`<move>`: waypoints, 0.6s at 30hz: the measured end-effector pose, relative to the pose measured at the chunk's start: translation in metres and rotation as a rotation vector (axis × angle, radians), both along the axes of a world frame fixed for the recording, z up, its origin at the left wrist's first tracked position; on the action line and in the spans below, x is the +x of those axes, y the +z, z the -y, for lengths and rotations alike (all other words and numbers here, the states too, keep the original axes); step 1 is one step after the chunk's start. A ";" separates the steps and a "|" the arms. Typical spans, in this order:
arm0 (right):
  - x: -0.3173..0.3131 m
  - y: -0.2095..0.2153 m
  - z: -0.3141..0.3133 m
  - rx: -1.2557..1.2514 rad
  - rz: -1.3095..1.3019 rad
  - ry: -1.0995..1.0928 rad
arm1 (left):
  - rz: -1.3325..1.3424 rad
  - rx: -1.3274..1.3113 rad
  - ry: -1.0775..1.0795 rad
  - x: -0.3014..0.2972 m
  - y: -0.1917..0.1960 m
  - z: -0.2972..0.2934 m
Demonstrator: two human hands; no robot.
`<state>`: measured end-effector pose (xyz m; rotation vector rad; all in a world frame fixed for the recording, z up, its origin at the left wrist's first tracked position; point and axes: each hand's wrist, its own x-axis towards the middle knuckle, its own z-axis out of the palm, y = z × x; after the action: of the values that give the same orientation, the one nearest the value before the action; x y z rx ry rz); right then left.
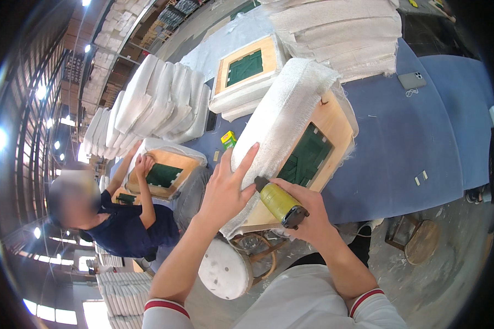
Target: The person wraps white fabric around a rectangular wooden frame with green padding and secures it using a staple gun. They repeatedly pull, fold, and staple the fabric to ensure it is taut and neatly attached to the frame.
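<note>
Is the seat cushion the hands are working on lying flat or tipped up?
Tipped up: the seat cushion leans on edge, its wooden underside facing the right hand.

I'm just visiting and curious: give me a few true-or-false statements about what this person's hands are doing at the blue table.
1. The right hand grips a yellow-green tool. True.
2. The left hand rests flat on the white fabric over the wooden frame. True.
3. The frame's underside shows red webbing. False: the webbing is dark green.
4. The table is covered in yellow. False: its cover is blue.
</note>
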<state>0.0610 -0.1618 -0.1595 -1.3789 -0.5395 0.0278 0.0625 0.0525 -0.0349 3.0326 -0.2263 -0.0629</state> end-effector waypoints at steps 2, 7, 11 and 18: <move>-0.001 -0.002 -0.002 0.002 0.014 -0.002 | -0.001 0.003 -0.002 -0.002 -0.002 -0.003; -0.007 0.000 -0.009 0.001 0.038 0.022 | 0.025 0.024 -0.014 -0.003 0.001 -0.003; -0.010 0.012 -0.013 -0.037 0.078 -0.028 | 0.028 0.041 -0.015 -0.004 -0.001 -0.013; -0.009 0.013 -0.006 -0.052 0.103 -0.124 | -0.126 -0.252 -0.069 0.023 0.011 -0.049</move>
<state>0.0523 -0.1554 -0.1466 -1.4677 -0.5410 -0.1306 0.0851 0.1018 -0.0239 2.7584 -0.3033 -0.2132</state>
